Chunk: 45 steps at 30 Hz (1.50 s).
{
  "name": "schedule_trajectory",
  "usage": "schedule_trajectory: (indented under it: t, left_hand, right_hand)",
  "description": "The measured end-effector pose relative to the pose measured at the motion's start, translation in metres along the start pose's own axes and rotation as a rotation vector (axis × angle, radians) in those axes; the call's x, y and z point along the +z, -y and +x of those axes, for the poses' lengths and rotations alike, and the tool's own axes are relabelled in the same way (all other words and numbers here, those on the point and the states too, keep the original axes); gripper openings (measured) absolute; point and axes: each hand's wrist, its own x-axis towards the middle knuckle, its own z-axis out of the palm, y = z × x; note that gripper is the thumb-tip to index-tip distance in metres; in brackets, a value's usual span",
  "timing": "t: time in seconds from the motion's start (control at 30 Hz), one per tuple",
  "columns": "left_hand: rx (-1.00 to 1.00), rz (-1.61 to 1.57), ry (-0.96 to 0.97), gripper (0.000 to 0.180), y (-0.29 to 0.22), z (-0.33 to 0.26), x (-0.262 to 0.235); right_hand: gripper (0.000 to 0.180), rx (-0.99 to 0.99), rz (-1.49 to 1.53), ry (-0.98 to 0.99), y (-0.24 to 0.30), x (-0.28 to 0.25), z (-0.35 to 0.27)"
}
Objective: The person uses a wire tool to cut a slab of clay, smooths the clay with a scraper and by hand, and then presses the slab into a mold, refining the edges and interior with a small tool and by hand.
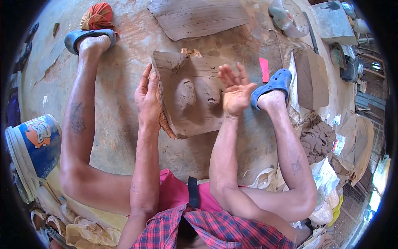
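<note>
Two bare hands at a thick brown slab of wet clay point(190, 97), lying flat on the dusty concrete floor point(124, 137) between the spread legs. Left hand point(148, 97) pressed flat against the slab's left edge, fingers straight and together, not gripping. Right hand point(235, 92) raised just above the slab's right side, palm up, fingers spread apart, holding nothing. Rounded clay lump point(185, 94) raised near the slab's middle, with a smaller ridge beside it to the right.

Left foot in a blue rubber clog point(83, 38) at upper left, touching a red-orange bundled cloth point(97, 15). Right foot in a second blue clog point(274, 83) just right of the slab, near the right hand. Small pink flat scrap point(264, 69) on the floor just beyond that clog.

Second flat clay slab point(199, 17) farther out, well apart from the worked one. Rectangular clay block point(311, 78) to the right. Pile of torn clay pieces point(317, 139) beside the right knee. White and blue plastic bucket point(35, 149) on its side at far left, near the left knee.
</note>
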Motion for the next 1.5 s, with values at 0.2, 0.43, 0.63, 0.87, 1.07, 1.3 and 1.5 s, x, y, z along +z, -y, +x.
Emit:
schedule_trajectory:
  t: [0.2,0.43,0.63,0.87,1.07,1.3,1.5]
  left_hand:
    - [-0.051,-0.048,0.038,0.049,-0.012,0.012,0.016]
    - [-0.015,0.174,-0.002,0.047,-0.012,0.016,0.007]
    - [-0.076,0.159,0.030,0.048,-0.022,0.020,0.010]
    - [-0.089,0.100,0.062,0.049,-0.016,0.026,0.003]
    - [-0.102,0.070,0.103,0.050,-0.011,0.033,0.011]
    - [-0.080,0.140,0.078,0.049,-0.012,0.028,0.000]
    - [-0.104,0.079,0.088,0.046,-0.014,0.025,0.019]
  right_hand:
    - [0.088,0.243,0.105,0.199,-0.010,-0.013,0.043]
    - [0.083,0.461,0.050,0.417,-0.029,-0.001,0.058]
    - [0.077,0.466,-0.011,0.455,-0.010,0.023,0.087]
    - [0.065,0.534,-0.013,0.548,-0.007,0.029,0.080]
    - [0.059,0.594,-0.053,0.461,0.005,0.024,0.081]
    - [0.059,0.335,0.034,0.340,-0.023,0.003,0.054]
    - [0.058,0.194,-0.054,0.163,-0.015,-0.012,0.040]
